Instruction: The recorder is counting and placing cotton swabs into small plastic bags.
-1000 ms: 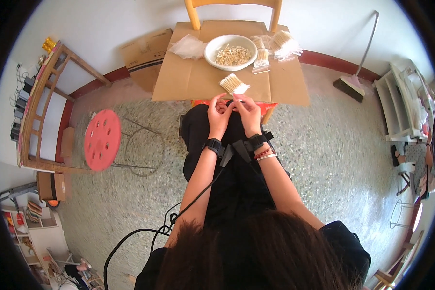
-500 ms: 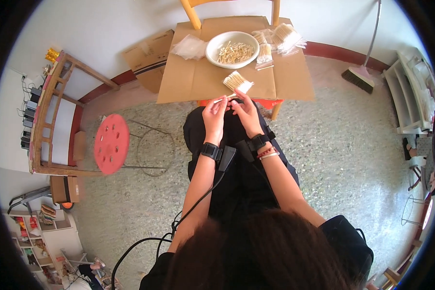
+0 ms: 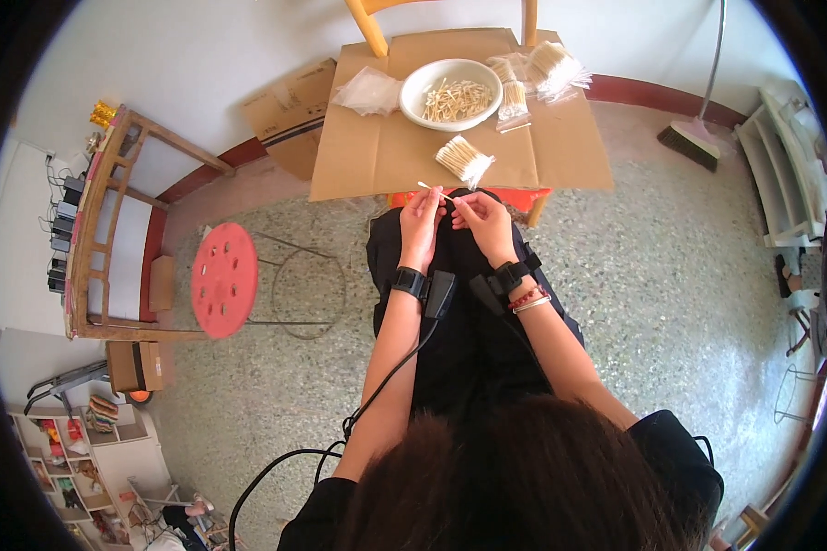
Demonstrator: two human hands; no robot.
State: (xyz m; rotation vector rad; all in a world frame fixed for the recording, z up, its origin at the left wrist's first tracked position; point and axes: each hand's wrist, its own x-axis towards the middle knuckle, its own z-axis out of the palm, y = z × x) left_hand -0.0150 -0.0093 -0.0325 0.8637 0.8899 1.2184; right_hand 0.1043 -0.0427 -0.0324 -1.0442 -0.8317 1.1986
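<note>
A cotton swab (image 3: 426, 186) slants between my hands over my lap, just off the table's near edge. My left hand (image 3: 420, 220) has its fingers closed around the swab's middle. The fingertips of my right hand (image 3: 485, 222) pinch its lower right end. Just beyond, a bundle of cotton swabs (image 3: 462, 160) lies on the cardboard, partly in a clear bag. Farther back stands a white bowl (image 3: 406, 99) with many loose cotton swabs (image 3: 458, 99) in it.
Cardboard (image 3: 349, 165) covers the tabletop. Bagged swab bundles (image 3: 555, 70) lie right of the bowl, a crumpled clear bag (image 3: 368, 92) left of it. A red stool (image 3: 224, 280) lies tipped on the floor to the left. A broom (image 3: 692, 142) leans at the back right.
My right hand has lowered from above the swab to its right end. The swab's slant has reversed, its left end now higher. The whole view has shifted slightly.
</note>
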